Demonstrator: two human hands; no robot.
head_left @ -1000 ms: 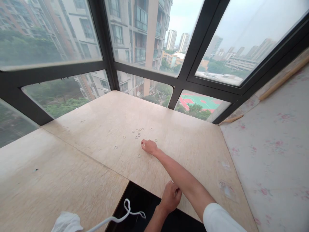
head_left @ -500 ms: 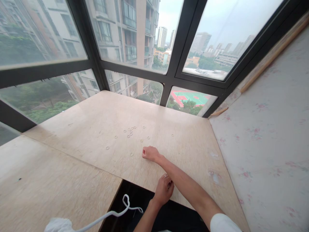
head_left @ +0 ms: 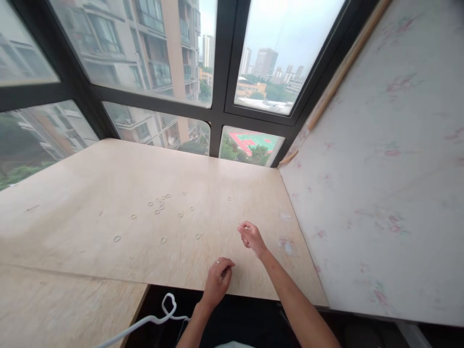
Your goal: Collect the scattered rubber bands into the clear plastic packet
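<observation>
Several thin rings lie scattered on the pale wooden surface [head_left: 203, 263]. A few sit bunched together, among them one ring [head_left: 161, 208]; others lie apart, such as a ring [head_left: 117, 239] at the left and a ring [head_left: 229, 198] toward the window. Nearest my hands is a ring [head_left: 197, 236]. My right hand [head_left: 250, 236] is raised over the surface, thumb and fingers pinched; what they hold, if anything, is too small to name. My left hand [head_left: 218, 279], a ring on one finger, rests near the front edge with its fingers curled; its palm side is hidden.
A dark-framed window [head_left: 217, 87] stands behind the surface. On the right is a flowered wall [head_left: 362, 193]. A white cable [head_left: 145, 320] loops over a dark gap at the front left. Clear tape [head_left: 288, 245] sticks near the right edge.
The view has turned to the right. My right hand has moved right, away from the rings, and no longer crosses over my left hand. A ring now lies on the surface where my right hand was.
</observation>
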